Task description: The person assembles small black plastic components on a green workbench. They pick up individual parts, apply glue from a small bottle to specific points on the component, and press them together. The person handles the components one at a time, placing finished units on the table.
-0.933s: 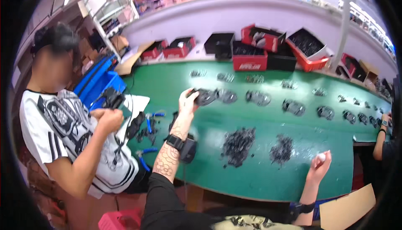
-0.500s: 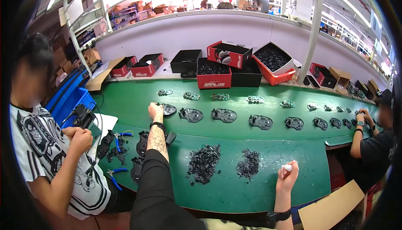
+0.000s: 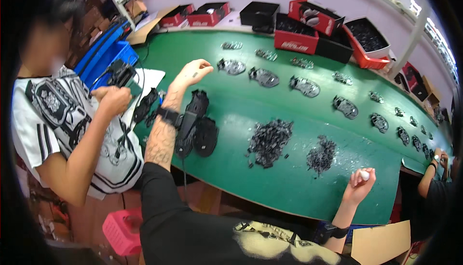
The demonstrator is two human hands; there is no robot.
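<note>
My left hand (image 3: 194, 73) hovers over the left end of the green table, fingers stretched out and holding nothing. Just right of its fingertips lies a black computer-mouse base (image 3: 231, 66), the leftmost in a row of such bases. Below my left wrist are several black mouse shells (image 3: 206, 137), partly hidden by my forearm. At the right front, my right hand (image 3: 358, 188) is closed around a small white rounded thing (image 3: 365, 174), mostly covered by the fingers. Left of it are a small pile of black bits (image 3: 321, 155) and a larger pile of black plastic pieces (image 3: 270, 142).
Behind the bases runs a row of circuit boards (image 3: 266, 54). Red and black boxes (image 3: 296, 42) line the far edge. A co-worker (image 3: 77, 139) at my left holds something dark; another person's hands (image 3: 440, 158) work at the far right. A pink stool (image 3: 122, 232) stands below.
My left hand has come away from the leftmost mouse base, which stays on the table. The view has swung down and left. My right hand keeps the white thing.
</note>
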